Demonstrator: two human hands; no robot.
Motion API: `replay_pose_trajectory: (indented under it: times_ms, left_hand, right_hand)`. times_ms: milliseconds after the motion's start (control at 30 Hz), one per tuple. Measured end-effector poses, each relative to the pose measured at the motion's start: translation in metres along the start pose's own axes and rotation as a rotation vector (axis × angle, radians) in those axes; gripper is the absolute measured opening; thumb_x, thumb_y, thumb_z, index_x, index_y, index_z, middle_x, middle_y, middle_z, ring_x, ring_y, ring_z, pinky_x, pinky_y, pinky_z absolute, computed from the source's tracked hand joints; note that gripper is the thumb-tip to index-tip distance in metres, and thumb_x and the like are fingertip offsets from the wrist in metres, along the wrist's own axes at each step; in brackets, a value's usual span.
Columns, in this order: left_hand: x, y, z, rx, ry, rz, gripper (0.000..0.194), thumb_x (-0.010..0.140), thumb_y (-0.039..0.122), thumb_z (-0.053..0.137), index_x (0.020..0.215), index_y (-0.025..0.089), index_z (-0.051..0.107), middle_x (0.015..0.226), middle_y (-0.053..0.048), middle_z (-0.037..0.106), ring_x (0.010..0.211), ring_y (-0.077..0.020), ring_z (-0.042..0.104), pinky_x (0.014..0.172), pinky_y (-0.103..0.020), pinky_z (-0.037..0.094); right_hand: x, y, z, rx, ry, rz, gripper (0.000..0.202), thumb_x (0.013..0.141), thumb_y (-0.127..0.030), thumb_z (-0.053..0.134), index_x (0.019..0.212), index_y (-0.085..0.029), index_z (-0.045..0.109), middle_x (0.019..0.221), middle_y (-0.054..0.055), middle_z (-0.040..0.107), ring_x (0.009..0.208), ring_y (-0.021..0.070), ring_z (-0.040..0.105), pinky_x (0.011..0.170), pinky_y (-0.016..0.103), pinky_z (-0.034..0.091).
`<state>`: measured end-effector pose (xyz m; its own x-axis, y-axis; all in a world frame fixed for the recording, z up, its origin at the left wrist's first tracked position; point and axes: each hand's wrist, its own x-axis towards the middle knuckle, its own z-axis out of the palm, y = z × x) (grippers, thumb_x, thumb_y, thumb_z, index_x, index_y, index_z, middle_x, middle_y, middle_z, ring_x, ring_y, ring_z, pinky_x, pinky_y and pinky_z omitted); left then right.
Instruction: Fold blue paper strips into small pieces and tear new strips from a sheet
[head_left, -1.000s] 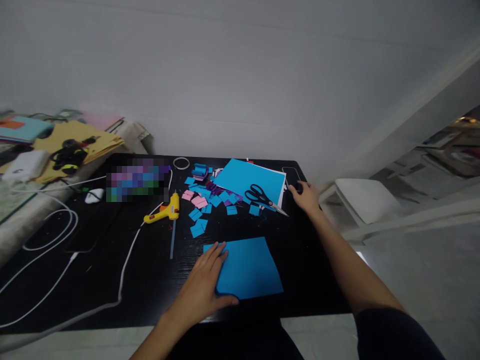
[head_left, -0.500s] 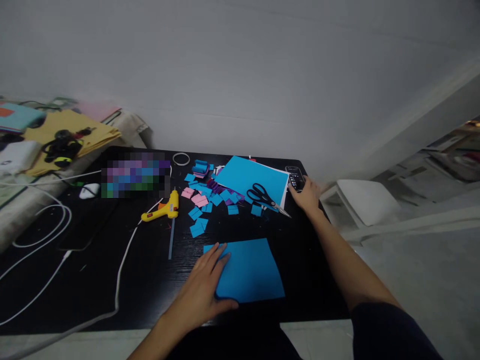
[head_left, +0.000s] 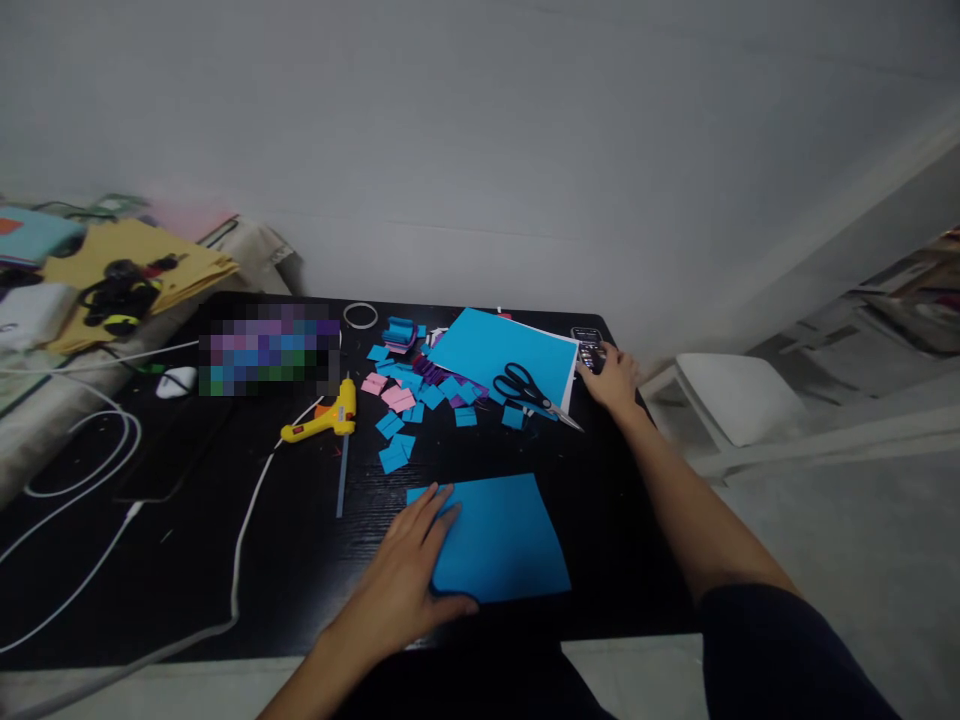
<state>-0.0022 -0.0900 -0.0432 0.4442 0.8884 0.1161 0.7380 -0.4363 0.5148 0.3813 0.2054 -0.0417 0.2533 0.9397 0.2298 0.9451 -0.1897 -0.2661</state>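
Note:
A blue sheet (head_left: 502, 540) lies near the front edge of the black table (head_left: 285, 560). My left hand (head_left: 416, 565) rests on its left side, fingers apart and thumb along the lower edge. At the table's right edge, my right hand (head_left: 611, 378) is on a phone (head_left: 587, 338) with a lit screen, its fingers over the lower part. Black-handled scissors (head_left: 536, 398) lie on a larger blue sheet (head_left: 487, 345), with white paper under it. Small blue cut pieces (head_left: 394, 455), pink pieces (head_left: 397, 398) and purple ones are scattered to the left.
A yellow glue gun (head_left: 322, 418) with a white cord lies left of the pieces, beside a thin grey strip (head_left: 343, 480). Farther left are a dark tablet-like device (head_left: 161, 465), cables and a pixelated patch. A white stool (head_left: 735, 398) stands right of the table.
My right hand has shifted slightly at the phone, its fingers now reaching a little more over it. My left hand and the front blue sheet look unmoved.

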Motion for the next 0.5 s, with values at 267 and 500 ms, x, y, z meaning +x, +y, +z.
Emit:
replay_pose_trajectory:
  times_ms: [267, 500]
  left_hand:
    - [-0.0012, -0.0005, -0.0015, -0.01, -0.003, 0.0, 0.103, 0.076, 0.063, 0.083, 0.16, 0.024, 0.038, 0.166, -0.017, 0.04, 0.152, -0.0437, 0.036, 0.116, -0.066, 0.044]
    - [-0.001, -0.0006, -0.0013, 0.001, -0.024, -0.011, 0.103, 0.077, 0.064, 0.081, 0.16, 0.024, 0.036, 0.168, -0.017, 0.037, 0.153, -0.0443, 0.034, 0.116, -0.066, 0.044]
  right_hand:
    - [0.0018, -0.0017, -0.0022, -0.006, 0.002, 0.004, 0.068, 0.093, -0.057, 0.053, 0.15, -0.02, 0.047, 0.134, 0.022, 0.053, 0.123, 0.0422, 0.047, 0.105, 0.055, 0.036]
    - [-0.0002, -0.0022, -0.0017, 0.013, 0.016, 0.011, 0.062, 0.092, -0.057, 0.056, 0.143, -0.021, 0.053, 0.132, 0.022, 0.054, 0.121, 0.0413, 0.048, 0.105, 0.055, 0.035]
